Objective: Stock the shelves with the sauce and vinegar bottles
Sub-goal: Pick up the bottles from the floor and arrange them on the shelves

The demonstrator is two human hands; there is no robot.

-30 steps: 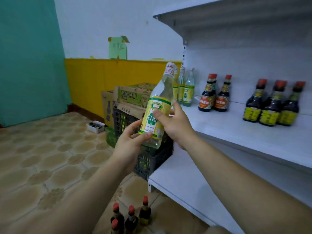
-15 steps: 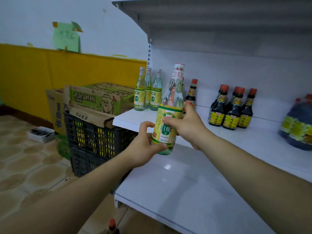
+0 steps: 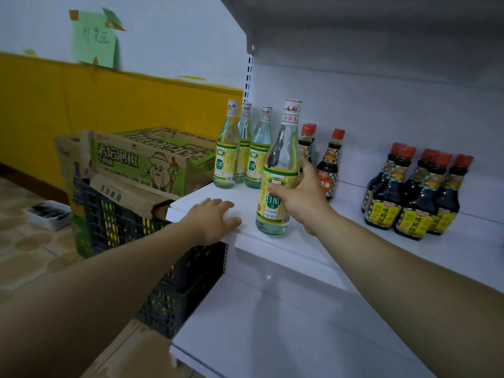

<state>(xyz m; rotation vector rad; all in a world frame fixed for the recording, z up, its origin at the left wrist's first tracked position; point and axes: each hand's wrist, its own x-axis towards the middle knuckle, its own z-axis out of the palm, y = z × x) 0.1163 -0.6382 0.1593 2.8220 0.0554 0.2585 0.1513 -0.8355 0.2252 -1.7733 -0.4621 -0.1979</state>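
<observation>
My right hand grips a clear vinegar bottle with a yellow-green label, standing upright near the front edge of the white middle shelf. My left hand lies flat on that shelf's front left corner, fingers spread, holding nothing. Three matching vinegar bottles stand at the shelf's back left. Behind my right hand are dark sauce bottles with red caps. A group of several dark sauce bottles with yellow labels stands further right.
A lower white shelf juts out below. Left of the shelving, a black plastic crate carries cardboard boxes. A small white tray lies on the tiled floor. An upper shelf overhangs the bottles.
The vinegar bottle went from mid-air in both hands down onto the middle shelf. My left hand let go and now rests on the shelf corner. My view moved closer to the shelving.
</observation>
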